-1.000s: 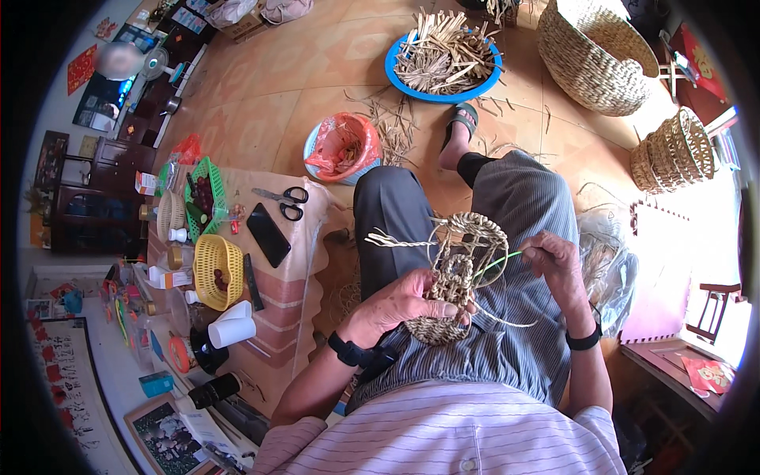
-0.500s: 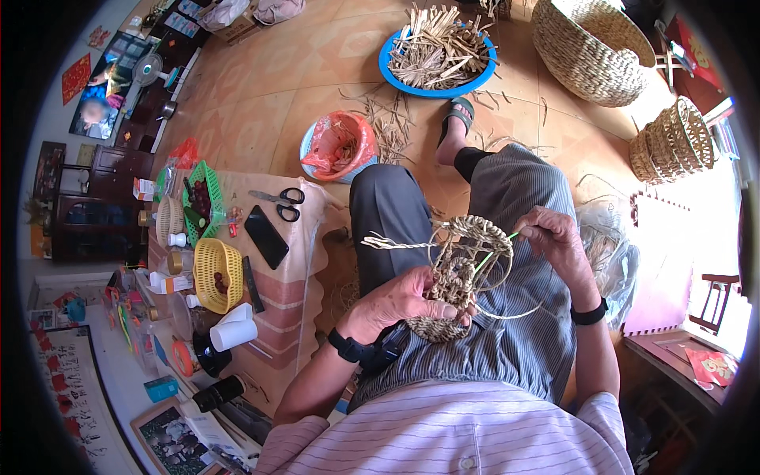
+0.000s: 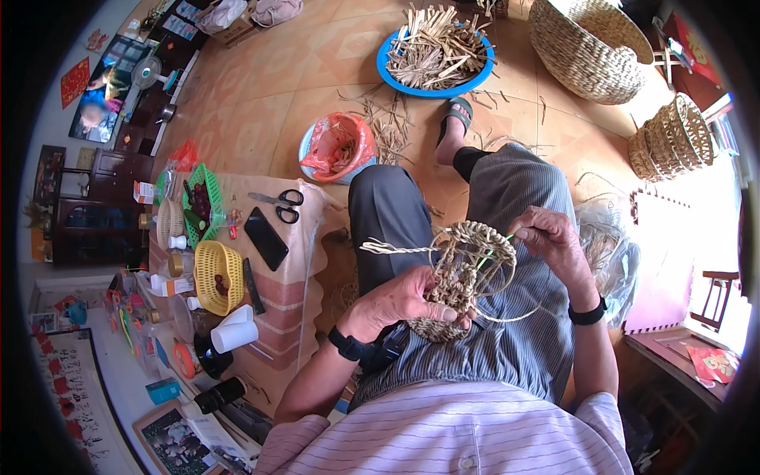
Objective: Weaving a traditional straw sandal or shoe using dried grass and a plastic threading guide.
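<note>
Over my lap, my left hand grips a small woven straw piece, its thumb across the front and fingertips showing at the right edge. The piece has an open, braided body, a looped strand on its right and a denser woven bottom resting near my waist. A twisted straw tail sticks out to the left, and a loose pale strand curves out to the right. My right hand is closed in a pinch beside the upper right rim, on a thin green strip that runs into the weave.
To my left, a cloth-covered table holds scissors, a black phone, and yellow and green baskets. Ahead are a lined bin, a blue basin of dry strips and large woven baskets.
My right hand has shifted slightly left, closer to the rim of the woven piece. My left hand keeps its grip, and the piece has turned only a little.
</note>
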`<state>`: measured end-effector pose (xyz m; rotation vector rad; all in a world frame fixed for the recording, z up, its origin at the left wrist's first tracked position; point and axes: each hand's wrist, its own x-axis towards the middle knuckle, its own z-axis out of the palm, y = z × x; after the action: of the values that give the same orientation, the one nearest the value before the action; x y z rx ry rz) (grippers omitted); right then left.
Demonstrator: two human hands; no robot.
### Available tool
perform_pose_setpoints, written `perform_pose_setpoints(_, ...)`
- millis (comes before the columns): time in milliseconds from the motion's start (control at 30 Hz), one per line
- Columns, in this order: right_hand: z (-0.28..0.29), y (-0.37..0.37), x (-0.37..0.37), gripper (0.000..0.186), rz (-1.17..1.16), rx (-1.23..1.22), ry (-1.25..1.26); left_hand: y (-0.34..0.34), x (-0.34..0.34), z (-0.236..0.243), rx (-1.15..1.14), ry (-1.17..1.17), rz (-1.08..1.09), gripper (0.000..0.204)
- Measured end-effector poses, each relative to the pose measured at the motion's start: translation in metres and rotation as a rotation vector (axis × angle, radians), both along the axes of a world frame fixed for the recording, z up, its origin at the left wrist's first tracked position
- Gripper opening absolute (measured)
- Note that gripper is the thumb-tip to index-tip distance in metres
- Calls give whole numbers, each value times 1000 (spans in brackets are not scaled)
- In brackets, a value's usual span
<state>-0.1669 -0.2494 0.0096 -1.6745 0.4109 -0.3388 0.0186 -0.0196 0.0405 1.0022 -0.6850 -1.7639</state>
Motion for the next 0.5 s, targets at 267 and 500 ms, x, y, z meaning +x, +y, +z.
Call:
perform_pose_setpoints(267,7,-1,1,12,-9,-24,-8,0,0,1,18,24,-8,27)
perform_pose_setpoints(500,-17,10,-2,13,103,176,9,1,-3,2,-2,6,-43,28)
